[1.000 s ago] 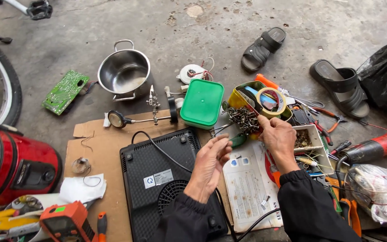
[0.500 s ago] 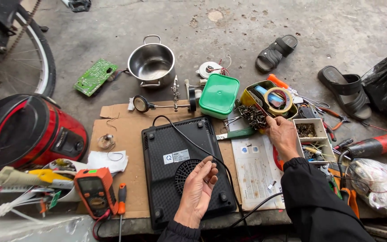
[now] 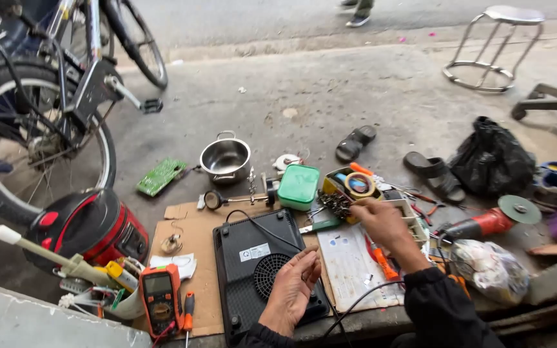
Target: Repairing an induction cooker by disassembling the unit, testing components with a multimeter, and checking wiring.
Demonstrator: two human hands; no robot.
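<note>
Head view now tilted up — both hands empty, left hand (image 3: 291,290) still on black cooker (image 3: 253,258), right hand (image 3: 381,222) by parts box (image 3: 346,190).

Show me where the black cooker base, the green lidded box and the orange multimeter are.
black cooker base (image 3: 247,254), head view, on its bare underside near the label.
green lidded box (image 3: 298,186), head view, middle of the lid.
orange multimeter (image 3: 160,298), head view, on its front face.

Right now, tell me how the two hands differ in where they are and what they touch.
The left hand rests on the upturned black induction cooker, its fingers curled loosely. The right hand reaches farther out, its fingers in the yellow box of small metal parts. Both are bare, with dark sleeves.
</note>
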